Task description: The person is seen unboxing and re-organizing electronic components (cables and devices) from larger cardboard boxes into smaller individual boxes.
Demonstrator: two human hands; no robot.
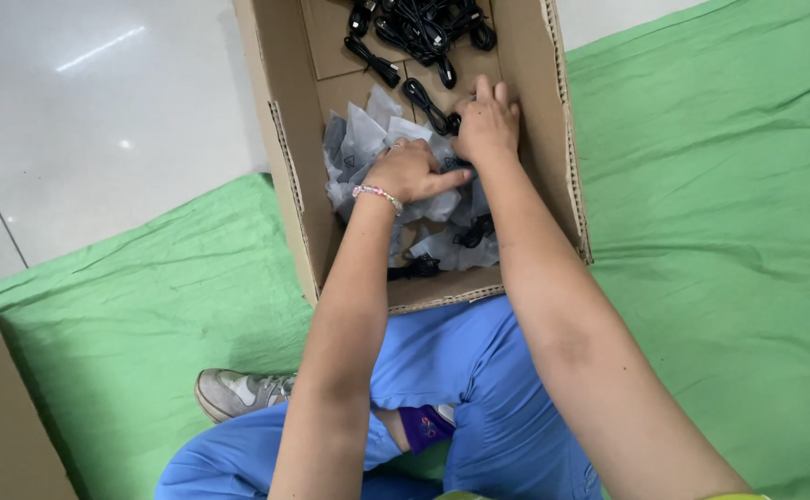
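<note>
We see a small black cable bundle (454, 165) low in the cardboard box (289, 139), lying between the two hands, on top of a heap of clear plastic bags (363, 139). It's mostly hidden, so we can't tell its long axis for sure; what shows runs approx. left-right, from one hand to the other.

Left hand (407, 171) sits just to the left of the bundle, fingers stretched toward it and touching it, w/ the rest of the hand resting on the bags. Whether those fingers actually pinch the cable we can't tell. Right hand (486, 125) is just above and right of it, fingers curled down and closed over sth. dark at the bundle's far end; exact hold is hidden under the knuckles. Both hands are about equally near, one at each end.

Further up the box, loose black cables (419, 32) lie in a tangle, well apart from the bagged ones near us. A beaded bracelet (377, 194) circles the left wrist. The box stands on a green cloth (720, 231) spread over a pale tiled floor (99, 102); blue trousers (470, 370) and a grey shoe (234, 391) show below, and another brown box (2, 417) edge at bottom left.
</note>
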